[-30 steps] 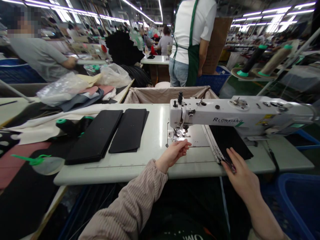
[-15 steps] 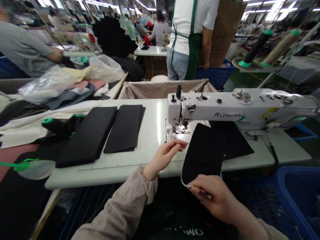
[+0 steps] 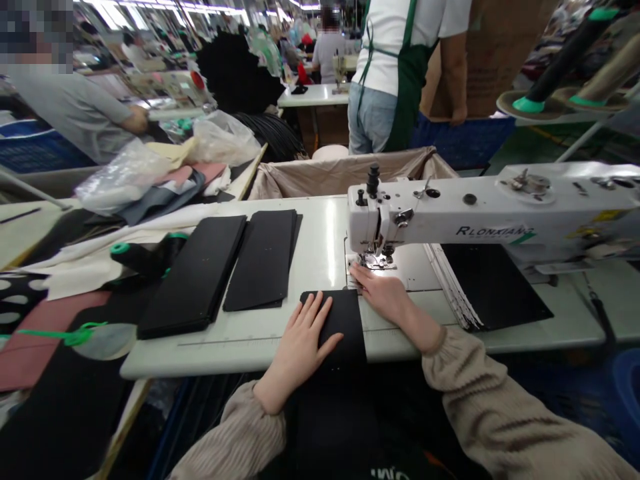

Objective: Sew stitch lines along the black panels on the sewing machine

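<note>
Head view: a pale sewing table (image 3: 320, 250) spreads beneath the fingers of the left hand (image 3: 303, 337) and the right hand (image 3: 387, 297). Next in size, the white sewing machine (image 3: 440, 207) stands just past the right fingertips, its arm running off to their right. Well to the left of the left fingers lies a tall black stack (image 3: 193, 277); between it and them, a smaller black stack (image 3: 263, 260). A pale-edged stack (image 3: 503, 283) lies to the right of the right hand, partly under the machine's arm. The single black panel (image 3: 345, 327) is directly under the left fingers, which are spread and pressed flat near its far edge, gripping nothing. It seems to drop over the table's front, though dark against dark its near end is hard to trace. Smallest is the lit presser foot (image 3: 383, 260), right by the outstretched right fingertips; whether they pinch anything there, such as thread, I cannot tell. My reading is that the step in hand is settling the panel just short of the foot, and the next move calls for a straight edge and fingertips clear of the needle.
</note>
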The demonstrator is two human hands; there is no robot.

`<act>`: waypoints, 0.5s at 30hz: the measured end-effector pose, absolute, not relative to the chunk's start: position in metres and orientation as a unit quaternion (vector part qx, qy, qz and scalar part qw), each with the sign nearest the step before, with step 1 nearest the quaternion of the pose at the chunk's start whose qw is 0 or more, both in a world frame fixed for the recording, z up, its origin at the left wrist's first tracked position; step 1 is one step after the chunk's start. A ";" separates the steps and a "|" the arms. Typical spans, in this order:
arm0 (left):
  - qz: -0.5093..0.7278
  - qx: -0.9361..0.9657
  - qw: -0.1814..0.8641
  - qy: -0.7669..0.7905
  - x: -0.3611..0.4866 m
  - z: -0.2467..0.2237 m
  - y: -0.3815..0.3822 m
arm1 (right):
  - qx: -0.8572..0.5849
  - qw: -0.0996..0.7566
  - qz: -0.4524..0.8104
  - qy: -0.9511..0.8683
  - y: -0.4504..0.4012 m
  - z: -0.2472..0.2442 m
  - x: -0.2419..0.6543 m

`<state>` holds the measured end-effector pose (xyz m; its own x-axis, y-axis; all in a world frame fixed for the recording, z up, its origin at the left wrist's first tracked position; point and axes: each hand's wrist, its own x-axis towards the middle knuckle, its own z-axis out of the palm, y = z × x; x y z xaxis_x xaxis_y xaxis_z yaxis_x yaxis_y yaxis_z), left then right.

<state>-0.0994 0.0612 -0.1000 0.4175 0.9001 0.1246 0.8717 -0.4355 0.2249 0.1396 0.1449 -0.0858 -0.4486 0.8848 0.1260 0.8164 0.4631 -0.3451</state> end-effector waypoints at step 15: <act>0.109 0.894 0.097 0.425 -0.066 -0.090 0.143 | -0.548 0.108 0.030 -0.829 0.129 -0.106 0.167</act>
